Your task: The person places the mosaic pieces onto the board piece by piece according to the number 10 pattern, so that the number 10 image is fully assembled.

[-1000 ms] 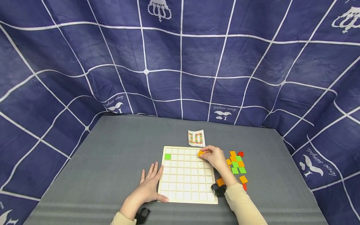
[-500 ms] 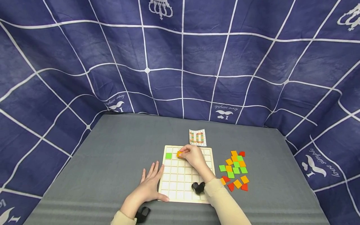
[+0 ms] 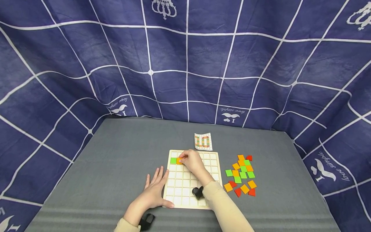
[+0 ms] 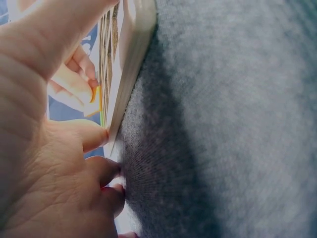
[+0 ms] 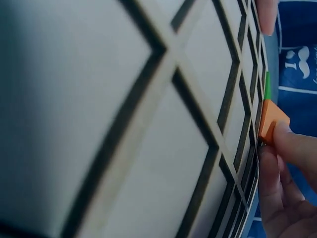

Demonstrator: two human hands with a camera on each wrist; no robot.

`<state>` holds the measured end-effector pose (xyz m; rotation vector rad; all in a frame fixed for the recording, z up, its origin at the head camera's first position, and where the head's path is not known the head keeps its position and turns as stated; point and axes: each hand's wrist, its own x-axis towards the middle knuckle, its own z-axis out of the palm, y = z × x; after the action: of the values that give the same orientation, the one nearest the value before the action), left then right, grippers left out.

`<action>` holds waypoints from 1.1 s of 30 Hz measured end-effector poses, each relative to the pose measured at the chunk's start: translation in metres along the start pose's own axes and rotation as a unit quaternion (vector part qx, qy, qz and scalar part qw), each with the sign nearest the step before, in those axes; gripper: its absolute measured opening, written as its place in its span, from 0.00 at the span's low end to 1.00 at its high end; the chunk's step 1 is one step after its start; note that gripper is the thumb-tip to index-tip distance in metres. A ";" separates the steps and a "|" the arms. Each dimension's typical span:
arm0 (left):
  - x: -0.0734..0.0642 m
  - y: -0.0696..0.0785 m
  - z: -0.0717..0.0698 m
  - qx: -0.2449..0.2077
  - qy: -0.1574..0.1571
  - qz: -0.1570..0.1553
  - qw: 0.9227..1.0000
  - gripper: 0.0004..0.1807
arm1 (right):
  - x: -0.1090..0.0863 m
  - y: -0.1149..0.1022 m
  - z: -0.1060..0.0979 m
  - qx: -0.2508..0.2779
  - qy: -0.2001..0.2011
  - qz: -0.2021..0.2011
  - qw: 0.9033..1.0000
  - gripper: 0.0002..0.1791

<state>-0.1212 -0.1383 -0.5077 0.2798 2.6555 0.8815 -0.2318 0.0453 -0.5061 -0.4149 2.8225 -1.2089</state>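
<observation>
A pale wooden grid board (image 3: 185,183) lies on the grey table, a green square tile (image 3: 173,160) in a cell near its far left corner. My right hand (image 3: 193,162) pinches an orange square tile (image 3: 179,160) just right of the green one. In the right wrist view that orange tile (image 5: 272,119) is tilted at the grid, thumb against its face. My left hand (image 3: 155,190) rests with fingers spread at the board's left edge, its thumb at the near left corner. The left wrist view shows the left hand (image 4: 59,163) touching the board's side (image 4: 130,64).
Right of the board lie several loose tiles: green squares (image 3: 237,179), orange squares (image 3: 244,188) and red rounded pieces (image 3: 252,192). A printed pattern card (image 3: 203,141) lies beyond the far edge. A blue curtain (image 3: 185,64) surrounds the table (image 3: 130,145).
My right hand has carried the orange tile leftward across the board, from its far right part to beside the green tile. The left hand stays at the board's left edge.
</observation>
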 end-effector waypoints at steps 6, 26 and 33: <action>0.000 0.000 0.000 0.003 0.002 0.002 1.000 0.72 | 0.001 -0.003 0.003 -0.062 0.010 -0.016 0.998 0.01; 0.001 -0.003 0.003 0.005 0.007 0.005 1.000 0.72 | 0.000 -0.002 -0.002 -0.069 -0.004 -0.023 0.997 0.04; 0.001 -0.003 0.003 0.002 0.003 0.007 1.000 0.73 | 0.001 -0.007 0.002 -0.066 -0.003 -0.058 0.996 0.07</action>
<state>-0.1213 -0.1390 -0.5121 0.2984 2.6632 0.8835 -0.2305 0.0390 -0.5028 -0.5969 2.9195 -1.0389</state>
